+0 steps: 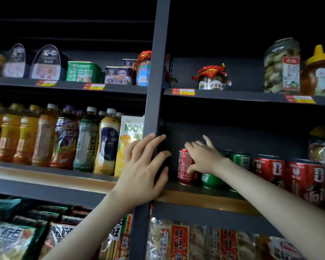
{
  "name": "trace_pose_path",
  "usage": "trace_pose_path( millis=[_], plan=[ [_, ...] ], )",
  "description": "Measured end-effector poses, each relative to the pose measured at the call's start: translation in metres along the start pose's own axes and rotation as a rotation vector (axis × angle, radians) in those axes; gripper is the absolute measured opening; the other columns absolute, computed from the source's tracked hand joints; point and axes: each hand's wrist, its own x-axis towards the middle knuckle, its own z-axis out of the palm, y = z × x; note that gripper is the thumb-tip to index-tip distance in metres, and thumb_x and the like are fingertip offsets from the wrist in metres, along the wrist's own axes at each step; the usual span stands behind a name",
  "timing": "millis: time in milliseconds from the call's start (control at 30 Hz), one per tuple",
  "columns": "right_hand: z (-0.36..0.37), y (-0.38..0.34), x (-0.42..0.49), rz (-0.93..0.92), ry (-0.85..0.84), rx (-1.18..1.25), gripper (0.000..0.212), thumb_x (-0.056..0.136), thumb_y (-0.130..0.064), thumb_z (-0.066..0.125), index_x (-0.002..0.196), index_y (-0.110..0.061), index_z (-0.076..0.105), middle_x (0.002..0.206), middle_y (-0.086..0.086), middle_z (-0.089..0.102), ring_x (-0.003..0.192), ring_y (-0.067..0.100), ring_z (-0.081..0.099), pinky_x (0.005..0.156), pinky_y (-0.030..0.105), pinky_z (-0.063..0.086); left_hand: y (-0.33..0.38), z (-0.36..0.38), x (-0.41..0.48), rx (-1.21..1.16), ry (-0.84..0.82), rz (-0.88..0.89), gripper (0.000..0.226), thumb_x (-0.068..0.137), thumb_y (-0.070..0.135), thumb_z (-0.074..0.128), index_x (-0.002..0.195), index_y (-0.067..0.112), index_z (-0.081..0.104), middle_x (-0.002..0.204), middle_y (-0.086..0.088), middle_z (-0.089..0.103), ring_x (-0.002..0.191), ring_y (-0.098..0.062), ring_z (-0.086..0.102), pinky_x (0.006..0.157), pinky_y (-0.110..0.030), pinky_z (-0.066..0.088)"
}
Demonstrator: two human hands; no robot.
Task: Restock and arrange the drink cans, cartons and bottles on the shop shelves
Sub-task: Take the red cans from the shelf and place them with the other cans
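Left of the upright post [155, 72] there's a row of tea and juice bottles [45, 137], then a juice carton [130, 136] right up against the post. Left hand [144, 166] lies flat on the post itself, fingers spread and relaxed, holding nothing. Just right of the post is a strip of bare shelf [195, 198], then the red can [185, 166], upright, with the right hand [203, 156] wrapped round it, thumb on the front. Further right of the post: green cans [241, 161], then taller red cans [289, 173]. Dark open room above the cans.
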Motion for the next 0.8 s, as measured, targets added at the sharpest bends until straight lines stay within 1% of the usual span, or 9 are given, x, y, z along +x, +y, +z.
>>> trace_pose_path(
  millis=[133, 233, 300, 400, 467, 600, 700, 733, 800],
  plan=[
    [0.007, 0.000, 0.015, 0.076, -0.075, -0.127, 0.087, 0.081, -0.045, 0.072, 0.144, -0.004, 0.027, 0.137, 0.009, 0.049, 0.135, 0.026, 0.037, 0.116, 0.055, -0.005, -0.001, 0.001, -0.001, 0.040, -0.007, 0.010, 0.035, 0.086, 0.035, 0.049, 0.108, 0.016, 0.070, 0.140, -0.011, 0.051, 0.138, -0.027, 0.031, 0.115, -0.035, 0.012],
    [0.011, -0.003, 0.016, 0.115, -0.078, -0.261, 0.088, 0.085, -0.046, 0.067, 0.147, -0.003, 0.022, 0.142, 0.011, 0.046, 0.140, 0.028, 0.031, 0.114, 0.057, -0.010, 0.000, 0.002, 0.000, 0.059, -0.008, 0.014, 0.036, 0.087, 0.034, 0.049, 0.108, 0.015, 0.070, 0.138, -0.011, 0.053, 0.137, -0.027, 0.032, 0.115, -0.035, 0.012],
    [0.011, -0.002, 0.012, 0.109, -0.044, -0.302, 0.086, 0.089, -0.045, 0.062, 0.150, -0.004, 0.018, 0.150, 0.012, 0.037, 0.146, 0.028, 0.019, 0.113, 0.057, -0.015, 0.001, 0.003, 0.000, 0.068, -0.002, 0.013, 0.035, 0.088, 0.033, 0.048, 0.108, 0.014, 0.070, 0.137, -0.012, 0.054, 0.137, -0.028, 0.032, 0.114, -0.036, 0.014],
    [0.001, 0.005, -0.004, 0.106, -0.002, -0.219, 0.087, 0.091, -0.049, 0.057, 0.154, -0.013, 0.010, 0.161, 0.008, 0.016, 0.150, 0.025, 0.003, 0.113, 0.055, -0.015, 0.004, 0.003, 0.001, 0.100, 0.031, 0.006, 0.034, 0.090, 0.030, 0.048, 0.108, 0.010, 0.069, 0.135, -0.014, 0.056, 0.135, -0.029, 0.034, 0.111, -0.040, 0.022],
    [-0.014, 0.015, -0.023, 0.179, 0.047, -0.102, 0.082, 0.093, -0.051, 0.053, 0.155, -0.019, 0.008, 0.162, 0.004, 0.012, 0.150, 0.023, 0.001, 0.116, 0.052, -0.011, 0.009, 0.005, 0.001, 0.142, 0.061, -0.004, 0.031, 0.089, 0.025, 0.051, 0.108, 0.007, 0.069, 0.132, -0.017, 0.057, 0.133, -0.031, 0.037, 0.108, -0.045, 0.028],
    [-0.036, 0.050, -0.077, 0.441, 0.163, -0.027, 0.072, 0.092, -0.057, 0.048, 0.150, -0.021, 0.024, 0.154, 0.004, 0.029, 0.143, 0.027, 0.018, 0.116, 0.045, 0.012, 0.021, 0.010, 0.001, 0.193, 0.101, -0.045, 0.029, 0.084, 0.019, 0.060, 0.108, 0.005, 0.068, 0.130, -0.020, 0.057, 0.130, -0.036, 0.039, 0.102, -0.054, 0.036],
    [-0.037, 0.069, -0.110, 0.586, -0.053, -0.008, 0.076, 0.089, -0.065, 0.047, 0.149, -0.022, 0.026, 0.152, 0.009, 0.032, 0.139, 0.032, 0.026, 0.110, 0.043, 0.022, 0.024, 0.013, 0.002, 0.198, 0.103, -0.064, 0.029, 0.084, 0.020, 0.061, 0.107, 0.006, 0.068, 0.131, -0.021, 0.056, 0.130, -0.037, 0.037, 0.102, -0.057, 0.037],
    [-0.034, 0.072, -0.116, 0.591, -0.117, 0.019, 0.076, 0.089, -0.063, 0.049, 0.150, -0.023, 0.025, 0.153, 0.010, 0.031, 0.139, 0.033, 0.027, 0.110, 0.044, 0.023, 0.025, 0.014, 0.002, 0.198, 0.105, -0.064, 0.028, 0.084, 0.020, 0.061, 0.107, 0.006, 0.068, 0.131, -0.021, 0.056, 0.130, -0.038, 0.037, 0.102, -0.057, 0.036],
    [-0.028, 0.074, -0.123, 0.555, -0.132, 0.084, 0.073, 0.090, -0.053, 0.057, 0.150, -0.026, 0.025, 0.152, 0.010, 0.032, 0.138, 0.032, 0.027, 0.112, 0.044, 0.024, 0.024, 0.013, 0.002, 0.178, 0.113, -0.058, 0.028, 0.083, 0.020, 0.061, 0.106, 0.006, 0.068, 0.130, -0.021, 0.056, 0.129, -0.038, 0.037, 0.102, -0.057, 0.036]
  ],
)
